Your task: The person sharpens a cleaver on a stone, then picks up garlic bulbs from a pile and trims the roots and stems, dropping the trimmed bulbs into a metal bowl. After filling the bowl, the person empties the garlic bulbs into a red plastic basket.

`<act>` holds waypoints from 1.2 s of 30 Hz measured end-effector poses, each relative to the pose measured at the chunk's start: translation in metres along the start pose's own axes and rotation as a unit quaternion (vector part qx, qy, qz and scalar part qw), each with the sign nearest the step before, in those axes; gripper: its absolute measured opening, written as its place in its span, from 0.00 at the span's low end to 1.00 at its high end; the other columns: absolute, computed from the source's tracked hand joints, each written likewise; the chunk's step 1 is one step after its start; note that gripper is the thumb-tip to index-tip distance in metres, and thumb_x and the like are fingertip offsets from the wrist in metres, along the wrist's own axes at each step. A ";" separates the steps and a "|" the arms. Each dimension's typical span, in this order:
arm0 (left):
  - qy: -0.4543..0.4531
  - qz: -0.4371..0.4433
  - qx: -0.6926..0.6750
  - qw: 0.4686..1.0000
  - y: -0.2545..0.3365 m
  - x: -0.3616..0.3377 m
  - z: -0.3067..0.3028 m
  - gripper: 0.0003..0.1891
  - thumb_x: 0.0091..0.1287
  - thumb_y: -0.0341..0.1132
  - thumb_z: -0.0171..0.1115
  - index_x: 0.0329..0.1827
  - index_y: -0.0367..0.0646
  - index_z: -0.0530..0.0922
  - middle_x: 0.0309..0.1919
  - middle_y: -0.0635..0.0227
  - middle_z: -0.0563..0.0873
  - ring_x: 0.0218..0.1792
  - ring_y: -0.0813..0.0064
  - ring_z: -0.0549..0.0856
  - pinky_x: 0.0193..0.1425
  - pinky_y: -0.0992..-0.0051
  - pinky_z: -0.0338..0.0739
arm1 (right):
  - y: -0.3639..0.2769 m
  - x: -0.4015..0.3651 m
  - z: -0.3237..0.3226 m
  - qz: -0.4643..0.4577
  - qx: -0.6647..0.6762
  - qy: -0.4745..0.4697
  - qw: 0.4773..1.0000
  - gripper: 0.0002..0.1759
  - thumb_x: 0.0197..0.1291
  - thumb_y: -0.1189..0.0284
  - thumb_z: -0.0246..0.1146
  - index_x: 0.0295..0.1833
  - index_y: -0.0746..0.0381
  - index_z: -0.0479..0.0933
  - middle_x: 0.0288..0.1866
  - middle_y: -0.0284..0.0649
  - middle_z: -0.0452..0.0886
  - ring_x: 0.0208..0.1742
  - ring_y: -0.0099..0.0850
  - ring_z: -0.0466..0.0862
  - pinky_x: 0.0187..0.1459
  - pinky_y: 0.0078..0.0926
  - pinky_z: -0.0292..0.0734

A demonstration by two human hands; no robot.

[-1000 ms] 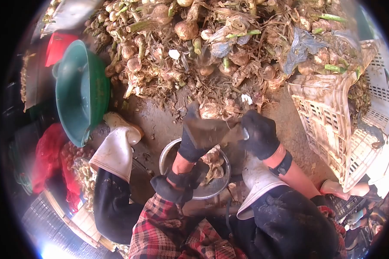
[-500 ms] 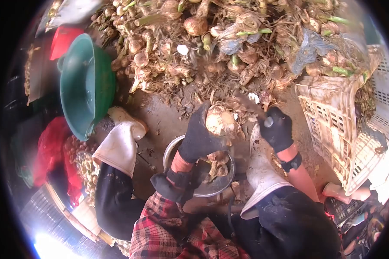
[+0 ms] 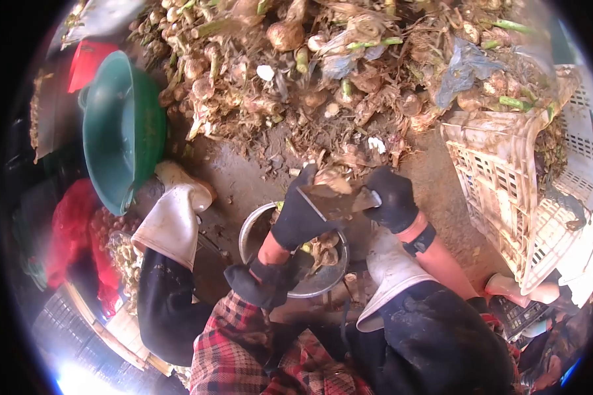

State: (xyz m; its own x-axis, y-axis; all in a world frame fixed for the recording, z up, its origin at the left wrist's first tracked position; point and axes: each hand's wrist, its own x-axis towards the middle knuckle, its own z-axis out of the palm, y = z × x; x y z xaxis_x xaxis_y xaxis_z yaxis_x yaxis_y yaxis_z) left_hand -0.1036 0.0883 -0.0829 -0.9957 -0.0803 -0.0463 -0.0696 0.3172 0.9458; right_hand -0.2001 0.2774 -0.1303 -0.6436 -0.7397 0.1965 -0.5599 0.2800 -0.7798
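Knife point(image 3: 329, 203) is nearer the bulb point(image 3: 337, 182) now, tight in the right hand point(image 3: 393, 199), while the left hand point(image 3: 299, 216) holds that bulb just past the bowl point(image 3: 319, 286) and should mind the sharp edge.

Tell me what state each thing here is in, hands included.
Left hand: gloved, holding the bulb
Right hand: gloved, closed around the knife handle
Bulb: partly hidden behind the blade
Knife: blade out, broad side showing
Metal bowl: bulbs or trimmings inside, partly hidden by the left hand
Green basin: seemingly tilted
White crate: dirt-stained
Plastic scrap: crumpled
Red net: slack
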 end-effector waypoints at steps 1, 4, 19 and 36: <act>-0.027 -0.005 0.080 0.996 -0.003 -0.004 0.000 0.19 0.47 0.42 0.76 0.41 0.44 0.84 0.32 0.70 0.88 0.37 0.69 0.85 0.57 0.67 0.72 | 0.001 -0.003 0.002 0.008 0.015 -0.014 1.000 0.21 0.26 0.75 0.71 0.33 0.60 0.73 0.29 0.44 0.72 0.30 0.46 0.77 0.30 0.37 0.74; 0.013 -0.104 -0.014 0.994 -0.001 -0.007 0.004 0.20 0.48 0.42 0.76 0.43 0.45 0.84 0.33 0.70 0.88 0.38 0.69 0.85 0.56 0.68 0.73 | 0.003 -0.002 0.007 -0.003 0.010 -0.002 1.000 0.22 0.25 0.74 0.71 0.33 0.60 0.73 0.29 0.44 0.72 0.30 0.46 0.77 0.30 0.37 0.73; 0.098 -0.189 -0.140 0.967 0.031 -0.018 -0.040 0.28 0.60 0.57 0.64 0.43 0.36 0.77 0.29 0.66 0.83 0.34 0.76 0.83 0.37 0.77 0.76 | 0.060 -0.009 -0.016 0.230 -0.189 0.057 0.953 0.05 0.48 0.72 0.64 0.29 0.62 0.77 0.25 0.50 0.80 0.27 0.49 0.82 0.28 0.40 0.76; 0.196 -0.022 -0.802 0.563 0.023 -0.012 0.034 0.21 0.58 0.28 0.63 0.56 0.40 0.70 0.51 0.62 0.77 0.42 0.74 0.81 0.62 0.57 0.78 | -0.016 0.003 0.024 0.156 0.048 0.092 0.982 0.07 0.48 0.76 0.65 0.30 0.62 0.72 0.25 0.48 0.76 0.27 0.49 0.80 0.28 0.38 0.74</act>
State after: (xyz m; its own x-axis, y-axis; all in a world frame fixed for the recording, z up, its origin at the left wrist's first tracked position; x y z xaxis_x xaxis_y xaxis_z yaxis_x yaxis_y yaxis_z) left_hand -0.0950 0.1286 -0.0713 -0.8830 -0.3576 -0.3041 0.3650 -0.9304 0.0344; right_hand -0.1807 0.2556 -0.1313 -0.8643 -0.5017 0.0371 -0.2752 0.4097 -0.8697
